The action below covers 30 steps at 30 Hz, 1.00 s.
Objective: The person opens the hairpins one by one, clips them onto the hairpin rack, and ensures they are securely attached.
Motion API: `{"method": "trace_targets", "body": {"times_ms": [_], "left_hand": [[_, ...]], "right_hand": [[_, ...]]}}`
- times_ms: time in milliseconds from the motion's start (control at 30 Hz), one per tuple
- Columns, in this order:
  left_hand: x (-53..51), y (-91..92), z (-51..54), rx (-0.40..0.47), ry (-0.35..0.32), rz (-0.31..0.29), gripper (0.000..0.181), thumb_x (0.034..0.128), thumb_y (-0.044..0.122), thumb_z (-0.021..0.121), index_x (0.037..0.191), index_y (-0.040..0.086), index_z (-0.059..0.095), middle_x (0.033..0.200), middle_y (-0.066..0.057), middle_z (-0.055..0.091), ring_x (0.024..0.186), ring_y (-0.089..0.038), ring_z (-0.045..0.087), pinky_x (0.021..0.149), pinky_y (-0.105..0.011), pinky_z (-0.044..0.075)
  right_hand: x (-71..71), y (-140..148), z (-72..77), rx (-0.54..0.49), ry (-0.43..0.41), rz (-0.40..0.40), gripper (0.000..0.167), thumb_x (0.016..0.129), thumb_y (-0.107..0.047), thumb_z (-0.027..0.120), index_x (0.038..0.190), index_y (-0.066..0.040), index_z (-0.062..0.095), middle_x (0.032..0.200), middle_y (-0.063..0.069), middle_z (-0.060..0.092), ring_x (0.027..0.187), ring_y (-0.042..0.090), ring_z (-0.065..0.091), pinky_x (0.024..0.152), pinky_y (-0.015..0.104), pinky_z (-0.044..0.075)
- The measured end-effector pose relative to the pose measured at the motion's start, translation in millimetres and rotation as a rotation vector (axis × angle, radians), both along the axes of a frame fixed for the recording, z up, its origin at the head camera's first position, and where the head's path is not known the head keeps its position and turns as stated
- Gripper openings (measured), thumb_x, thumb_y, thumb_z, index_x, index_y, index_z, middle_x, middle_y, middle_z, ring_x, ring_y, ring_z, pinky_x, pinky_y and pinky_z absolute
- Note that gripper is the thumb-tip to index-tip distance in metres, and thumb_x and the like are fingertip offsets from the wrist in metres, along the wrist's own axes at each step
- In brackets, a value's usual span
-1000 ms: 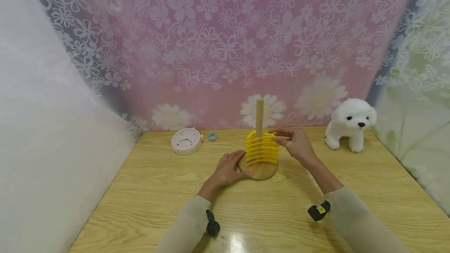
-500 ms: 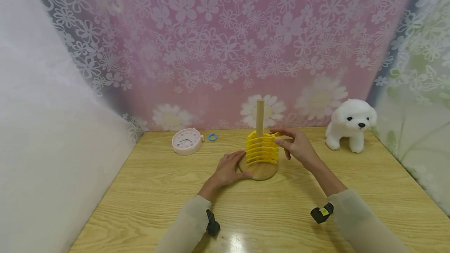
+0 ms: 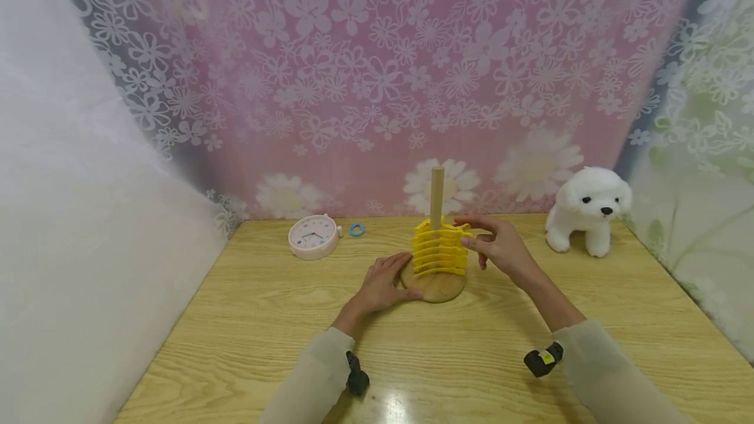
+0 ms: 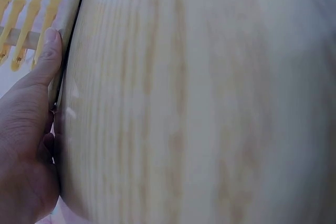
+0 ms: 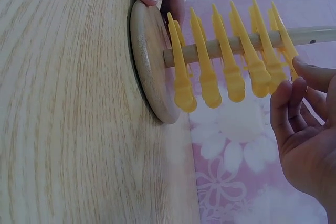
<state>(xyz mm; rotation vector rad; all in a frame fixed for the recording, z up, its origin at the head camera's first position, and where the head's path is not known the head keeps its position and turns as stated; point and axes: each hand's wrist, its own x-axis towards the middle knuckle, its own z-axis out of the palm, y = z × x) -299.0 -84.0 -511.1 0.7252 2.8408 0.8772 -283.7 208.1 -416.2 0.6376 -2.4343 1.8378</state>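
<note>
A wooden stand with a round base [image 3: 438,288] and upright rod [image 3: 436,196] stands on the table. Several yellow plastic clips [image 3: 436,255] sit one above another along the rod, pointing the same way in the right wrist view. My left hand [image 3: 379,285] holds the base's left edge, its thumb [image 4: 48,53] lying at the front. On the other side, my right hand [image 3: 501,247] pinches the handle end of the topmost clip [image 5: 283,32] between thumb and fingers. That clip is still around the rod, its grip end partly hidden by the fingertips.
A pink alarm clock [image 3: 314,237] lies at the back left, with a small blue ring [image 3: 356,229] beside it. Far right sits a white plush dog [image 3: 590,210]. A flowered curtain [image 3: 377,84] hangs behind the table's back edge.
The right wrist and forearm have shifted slightly right, and the topmost clip's held end has edged right with the fingers. My left hand stays on the base.
</note>
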Motion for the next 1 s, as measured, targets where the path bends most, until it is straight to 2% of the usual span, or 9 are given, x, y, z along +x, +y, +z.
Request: {"method": "trace_targets", "body": {"times_ms": [267, 500, 700, 800, 900, 1000], "left_hand": [[-3.5, 1.1, -3.9, -0.004, 0.017, -0.012, 0.092, 0.0919, 0.064, 0.07, 0.166, 0.025, 0.03, 0.169, 0.004, 0.031, 0.146, -0.026, 0.034, 0.12, -0.051, 0.026], [-5.0, 3.4, -3.8, -0.002, -0.011, -0.015, 0.093, 0.0915, 0.063, 0.071, 0.166, 0.026, 0.029, 0.169, 0.004, 0.03, 0.147, -0.026, 0.032, 0.121, -0.051, 0.024], [-8.8, 4.5, 0.8, -0.015, -0.027, -0.058, 0.092, 0.0929, 0.062, 0.07, 0.166, 0.023, 0.029, 0.17, 0.001, 0.029, 0.146, -0.028, 0.032, 0.12, -0.051, 0.026], [-10.2, -0.4, 5.6, -0.013, -0.056, -0.096, 0.091, 0.095, 0.06, 0.068, 0.167, 0.022, 0.027, 0.171, -0.001, 0.026, 0.149, -0.029, 0.029, 0.121, -0.052, 0.025], [-9.0, -7.7, 13.2, 0.017, -0.102, -0.131, 0.088, 0.0979, 0.055, 0.067, 0.167, 0.019, 0.026, 0.172, -0.003, 0.024, 0.155, -0.03, 0.023, 0.124, -0.053, 0.021], [-4.4, -18.4, 20.7, 0.054, -0.155, -0.151, 0.084, 0.1011, 0.051, 0.065, 0.167, 0.017, 0.026, 0.173, -0.005, 0.02, 0.159, -0.029, 0.017, 0.126, -0.053, 0.019]], "right_hand": [[5.2, 9, -1.2, 0.001, -0.025, -0.027, 0.053, 0.102, -0.019, 0.071, 0.151, -0.01, 0.054, 0.146, 0.025, 0.053, 0.051, 0.028, 0.051, 0.053, 0.042, 0.054], [13.2, 34, -3.6, -0.002, -0.011, -0.03, 0.06, 0.104, -0.016, 0.067, 0.159, -0.013, 0.043, 0.148, 0.025, 0.053, 0.053, 0.027, 0.056, 0.054, 0.043, 0.056], [25.9, 63, -11.0, 0.051, -0.001, -0.054, 0.055, 0.107, -0.022, 0.062, 0.158, -0.013, 0.044, 0.142, 0.008, 0.061, 0.054, 0.031, 0.054, 0.055, 0.043, 0.056], [34.0, 73, -14.5, 0.06, -0.004, -0.064, 0.049, 0.109, -0.022, 0.059, 0.155, -0.009, 0.047, 0.138, 0.006, 0.064, 0.058, 0.032, 0.057, 0.055, 0.043, 0.057], [41.9, 81, -16.7, 0.064, 0.002, -0.066, 0.044, 0.11, -0.021, 0.055, 0.151, -0.005, 0.05, 0.134, -0.001, 0.067, 0.069, 0.031, 0.064, 0.061, 0.041, 0.06], [49.7, 87, -17.2, 0.105, 0.048, -0.063, 0.041, 0.111, -0.018, 0.052, 0.149, -0.001, 0.052, 0.131, -0.007, 0.068, 0.086, 0.022, 0.07, 0.072, 0.036, 0.061]]}}
